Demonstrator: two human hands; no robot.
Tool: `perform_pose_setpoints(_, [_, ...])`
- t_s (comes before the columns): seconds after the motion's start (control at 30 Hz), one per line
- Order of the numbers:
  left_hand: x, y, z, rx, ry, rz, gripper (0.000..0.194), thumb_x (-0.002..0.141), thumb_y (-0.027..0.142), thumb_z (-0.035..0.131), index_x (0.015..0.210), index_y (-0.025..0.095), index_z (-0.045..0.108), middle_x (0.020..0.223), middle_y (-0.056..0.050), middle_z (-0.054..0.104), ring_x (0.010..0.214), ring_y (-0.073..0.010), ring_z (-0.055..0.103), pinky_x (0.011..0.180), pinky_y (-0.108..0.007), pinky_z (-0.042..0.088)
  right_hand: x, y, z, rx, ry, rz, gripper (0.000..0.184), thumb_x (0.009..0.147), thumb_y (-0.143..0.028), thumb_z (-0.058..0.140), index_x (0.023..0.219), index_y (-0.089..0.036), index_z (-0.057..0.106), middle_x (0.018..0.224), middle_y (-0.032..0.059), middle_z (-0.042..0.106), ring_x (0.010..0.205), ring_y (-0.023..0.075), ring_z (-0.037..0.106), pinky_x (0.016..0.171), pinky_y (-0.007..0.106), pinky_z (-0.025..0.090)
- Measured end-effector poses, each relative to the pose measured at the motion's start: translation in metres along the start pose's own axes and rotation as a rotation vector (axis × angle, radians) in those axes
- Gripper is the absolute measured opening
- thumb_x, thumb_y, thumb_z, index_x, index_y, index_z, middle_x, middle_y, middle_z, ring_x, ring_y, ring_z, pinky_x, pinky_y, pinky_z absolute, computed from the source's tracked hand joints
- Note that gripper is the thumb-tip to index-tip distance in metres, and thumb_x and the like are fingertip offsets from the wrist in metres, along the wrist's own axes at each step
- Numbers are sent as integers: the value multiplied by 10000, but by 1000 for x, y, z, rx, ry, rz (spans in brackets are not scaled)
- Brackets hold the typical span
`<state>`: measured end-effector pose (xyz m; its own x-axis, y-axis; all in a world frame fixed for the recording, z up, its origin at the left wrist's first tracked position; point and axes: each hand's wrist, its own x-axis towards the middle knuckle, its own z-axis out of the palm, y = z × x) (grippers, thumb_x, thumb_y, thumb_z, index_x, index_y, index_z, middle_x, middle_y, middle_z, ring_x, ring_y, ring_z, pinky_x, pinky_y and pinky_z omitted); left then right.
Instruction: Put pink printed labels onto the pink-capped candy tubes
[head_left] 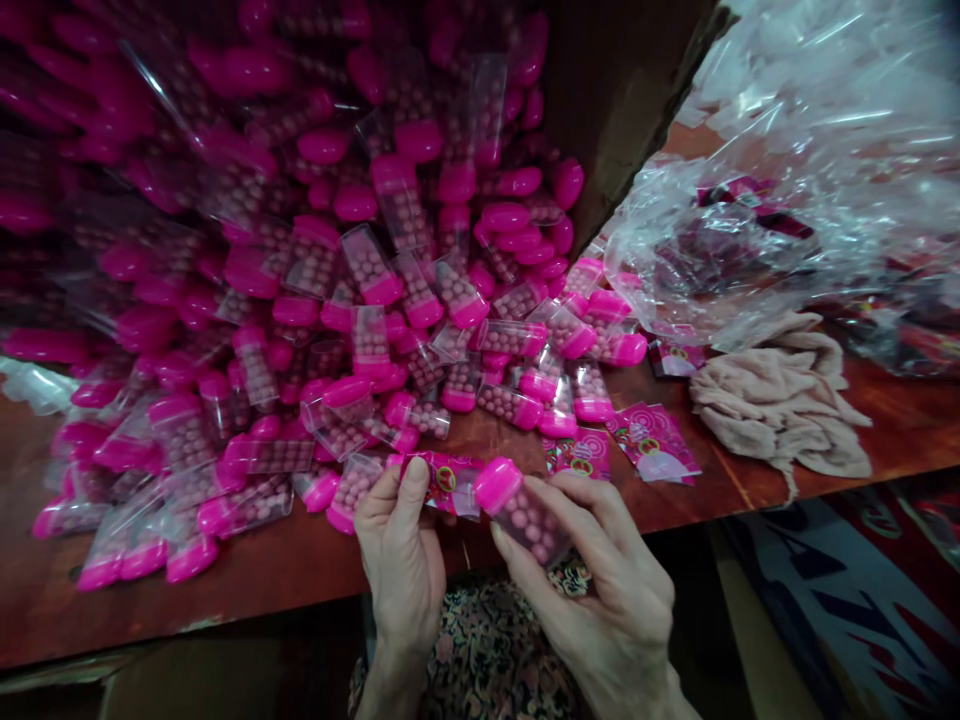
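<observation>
My left hand (pixel 405 545) pinches a small pink printed label (pixel 454 487) between thumb and fingers. Close beside it, my right hand (pixel 600 570) grips a clear candy container (pixel 532 525) full of small round pink balls, its bright pink cap (pixel 498 484) pointing up and left towards the label. Both hands are just over the front edge of the table. Behind them spreads a large heap of similar pink-capped containers (pixel 375 265). More printed labels (pixel 654 440) lie flat on the table behind my right hand.
A dark box wall (pixel 637 90) rises behind the heap on the right. Crumpled clear plastic bags (pixel 787 180) cover the right of the wooden table (pixel 705 495). A beige cloth (pixel 780 395) lies near the front edge. Below hangs a printed banner (pixel 847 600).
</observation>
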<state>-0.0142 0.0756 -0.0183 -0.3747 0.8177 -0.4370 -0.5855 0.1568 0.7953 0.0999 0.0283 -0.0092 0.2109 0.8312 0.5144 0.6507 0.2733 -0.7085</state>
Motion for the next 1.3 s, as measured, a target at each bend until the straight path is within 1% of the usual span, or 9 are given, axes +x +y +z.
perform_pose_setpoints(0.27, [-1,-1,1,14,-2,17,178,557,252,819,614,151,684,598,33,688,532,-54,601,566,-138,499,0,1,-4,69,-109,8,311,738,-79,665,1041,-104,602,948,70,559,870,146,579,747,251,551])
perform_pose_setpoints(0.43, [-1,-1,0,42,-49,-14,157,606,250,791,656,153,678,580,35,672,484,-54,576,537,-147,486,0,4,-3,37,-105,-14,305,745,-63,656,1043,-103,604,954,69,559,881,141,575,779,246,548])
perform_pose_setpoints(0.6, [-4,1,3,40,-107,-66,277,578,229,809,810,156,675,708,-1,713,604,-92,632,631,-192,514,0,5,-2,0,-75,-10,300,752,-71,658,1046,-106,606,942,63,561,868,138,579,781,250,551])
perform_pose_setpoints(0.7, [-4,1,6,38,-151,-110,357,570,169,808,889,170,647,714,5,714,604,-86,630,654,-196,516,0,6,-2,-3,-75,-14,310,755,-62,652,1057,-110,602,944,60,563,868,137,579,774,254,554])
perform_pose_setpoints(0.8, [-4,-1,8,18,-129,-112,383,581,129,794,918,182,622,702,25,706,601,-72,624,647,-173,509,1,7,-3,11,-96,-36,312,758,-55,644,1061,-109,598,953,65,564,879,140,577,772,257,557])
perform_pose_setpoints(1.03, [-3,-3,10,38,-99,-105,345,599,122,779,902,185,628,699,39,696,599,-69,622,639,-165,502,4,13,-4,31,-158,-16,319,751,-94,650,1061,-145,600,945,61,564,839,155,596,710,286,577])
perform_pose_setpoints(1.13, [-5,-4,13,34,-111,-90,252,611,142,774,830,174,654,708,29,695,625,-87,629,654,-186,507,3,15,-2,41,-158,19,309,747,-114,660,1049,-156,610,940,63,573,839,167,603,704,310,578])
perform_pose_setpoints(1.2, [-8,-7,15,21,-150,-127,189,606,175,781,752,157,662,696,10,699,628,-110,638,669,-221,517,2,15,-1,32,-122,33,307,752,-120,657,1053,-165,613,935,62,577,833,172,609,696,319,580])
perform_pose_setpoints(1.3, [-12,-10,17,-17,-194,-233,197,580,166,796,717,150,655,666,-5,705,578,-116,632,670,-255,527,1,14,1,1,-61,26,332,757,-104,653,1079,-174,609,928,59,573,812,167,614,687,313,580])
